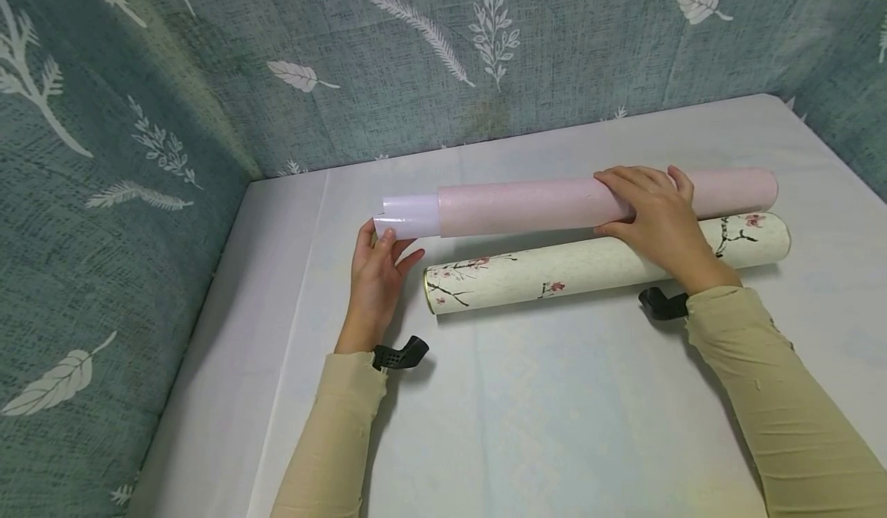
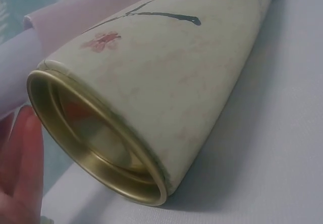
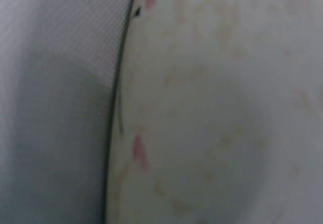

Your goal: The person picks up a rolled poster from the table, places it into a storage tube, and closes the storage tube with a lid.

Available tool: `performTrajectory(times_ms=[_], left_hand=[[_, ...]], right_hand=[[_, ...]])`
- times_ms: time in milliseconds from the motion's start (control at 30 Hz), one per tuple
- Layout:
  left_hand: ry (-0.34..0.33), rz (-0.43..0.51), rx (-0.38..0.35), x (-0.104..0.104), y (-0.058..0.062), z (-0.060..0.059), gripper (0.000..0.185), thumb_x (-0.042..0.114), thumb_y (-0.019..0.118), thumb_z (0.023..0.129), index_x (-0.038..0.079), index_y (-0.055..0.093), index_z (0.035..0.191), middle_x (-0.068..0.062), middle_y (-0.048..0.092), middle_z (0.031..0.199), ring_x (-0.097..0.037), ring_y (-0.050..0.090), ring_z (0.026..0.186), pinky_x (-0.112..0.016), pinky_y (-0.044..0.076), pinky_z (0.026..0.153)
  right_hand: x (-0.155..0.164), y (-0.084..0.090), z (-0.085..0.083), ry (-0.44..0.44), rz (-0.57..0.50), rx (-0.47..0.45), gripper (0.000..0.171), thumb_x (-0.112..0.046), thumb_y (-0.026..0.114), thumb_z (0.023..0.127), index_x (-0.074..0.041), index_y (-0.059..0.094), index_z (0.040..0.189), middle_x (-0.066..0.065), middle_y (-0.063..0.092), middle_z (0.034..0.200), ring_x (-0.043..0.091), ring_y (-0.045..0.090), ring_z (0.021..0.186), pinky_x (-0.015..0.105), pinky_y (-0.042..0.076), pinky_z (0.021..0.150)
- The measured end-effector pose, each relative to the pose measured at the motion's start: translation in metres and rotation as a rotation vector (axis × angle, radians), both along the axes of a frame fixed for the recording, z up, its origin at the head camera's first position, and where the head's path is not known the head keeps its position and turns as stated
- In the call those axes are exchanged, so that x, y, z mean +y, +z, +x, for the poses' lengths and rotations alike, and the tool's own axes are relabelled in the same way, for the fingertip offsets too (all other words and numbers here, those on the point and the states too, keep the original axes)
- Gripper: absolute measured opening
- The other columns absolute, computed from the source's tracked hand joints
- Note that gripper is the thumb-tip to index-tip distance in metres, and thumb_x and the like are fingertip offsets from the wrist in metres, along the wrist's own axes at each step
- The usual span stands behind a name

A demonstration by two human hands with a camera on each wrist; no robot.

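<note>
A long pink roll or tube (image 1: 520,208) lies at the back of the table, with a glossy white rolled sheet (image 1: 413,216) sticking out of its left end. My left hand (image 1: 373,287) pinches the outer end of that sheet between thumb and fingers. Over the pink roll, right of its middle, my right hand (image 1: 661,222) grips it from above. Just in front lies a cream cylindrical canister (image 1: 513,279) printed with blossom branches. In the left wrist view its gold metal end (image 2: 101,133) faces the camera. Only the canister's blurred surface (image 3: 212,108) fills most of the right wrist view.
A white cloth (image 1: 540,410) covers the table. Green leaf-patterned fabric (image 1: 416,56) hangs behind and at both sides. Each wrist carries a black camera mount, the left one (image 1: 402,354) low over the cloth and the right one (image 1: 661,304) close to the canister.
</note>
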State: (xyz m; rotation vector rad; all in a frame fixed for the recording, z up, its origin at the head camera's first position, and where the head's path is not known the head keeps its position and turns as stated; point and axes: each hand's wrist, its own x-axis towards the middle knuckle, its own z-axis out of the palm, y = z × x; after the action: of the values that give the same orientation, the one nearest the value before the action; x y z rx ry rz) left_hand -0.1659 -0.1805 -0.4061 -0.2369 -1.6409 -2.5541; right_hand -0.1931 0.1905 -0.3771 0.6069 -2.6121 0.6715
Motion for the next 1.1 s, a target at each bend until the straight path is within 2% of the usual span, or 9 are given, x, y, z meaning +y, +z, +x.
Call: performTrajectory(times_ms=[167,367,1100], left_hand=[[0.006,0.012,-0.008,0.0017,0.0004,-0.0004,0.038,0.014,0.052,0.090,0.010,0.038,0.126,-0.012,0.042,0.124,-0.029,0.049,0.108,-0.040,0.045,0.084],[-0.022,0.024,-0.007,0.0009,0.0019,0.0001,0.038,0.011,0.051,0.090,0.009,0.038,0.126,-0.013,0.041,0.124,-0.030,0.050,0.106,-0.039,0.045,0.083],[-0.055,0.023,0.001,0.0039,0.0026,0.0023,0.040,0.010,0.053,0.089,0.009,0.037,0.126,-0.015,0.041,0.125,-0.031,0.049,0.107,-0.041,0.045,0.083]], right_hand=[[0.0019,-0.0017,-0.0001,0.011,0.001,0.015,0.068,-0.027,0.078,0.066,-0.019,0.049,0.127,0.004,0.048,0.128,0.026,0.036,0.120,0.050,0.003,0.102],[0.0010,-0.0021,-0.0014,0.032,-0.010,0.034,0.068,-0.026,0.078,0.066,-0.021,0.049,0.127,0.002,0.048,0.128,0.025,0.035,0.120,0.049,0.002,0.102],[-0.0014,0.0007,-0.0007,0.026,-0.007,-0.002,0.068,-0.025,0.077,0.068,-0.019,0.047,0.129,0.004,0.047,0.129,0.025,0.034,0.122,0.049,0.002,0.103]])
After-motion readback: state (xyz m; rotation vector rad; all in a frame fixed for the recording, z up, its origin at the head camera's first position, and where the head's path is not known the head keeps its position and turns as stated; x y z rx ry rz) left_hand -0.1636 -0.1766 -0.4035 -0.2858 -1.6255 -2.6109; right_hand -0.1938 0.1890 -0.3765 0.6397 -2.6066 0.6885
